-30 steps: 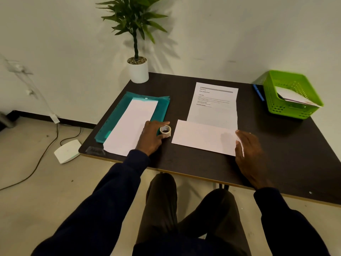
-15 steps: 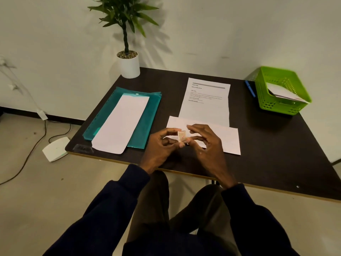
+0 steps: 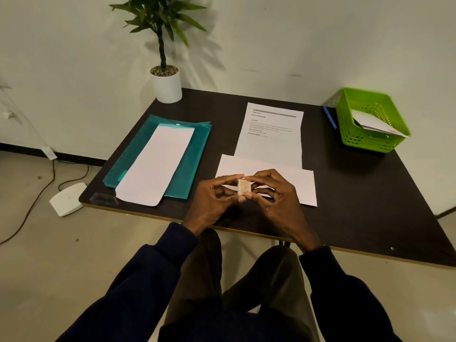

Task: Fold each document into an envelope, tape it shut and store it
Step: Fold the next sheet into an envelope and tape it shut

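While both hands meet above the near edge of the dark tabletop (image 3: 370, 193), the left hand (image 3: 212, 201) and right hand (image 3: 276, 196) pinch a small piece of tape (image 3: 244, 187) between their fingertips, each gripping one side. Directly behind and partly hidden by the hands lies a white envelope (image 3: 296, 183), flat, with a printed document (image 3: 271, 134) touching its far edge. To the left, a second white envelope (image 3: 155, 164) rests on a teal plastic folder (image 3: 192, 154), its flap end overhanging the folder toward the tabletop's near edge. A potted plant (image 3: 165, 82) stands at the far left corner. At the far right, a green basket (image 3: 370, 122) holds white paper, with a blue pen (image 3: 329, 117) just beside it.
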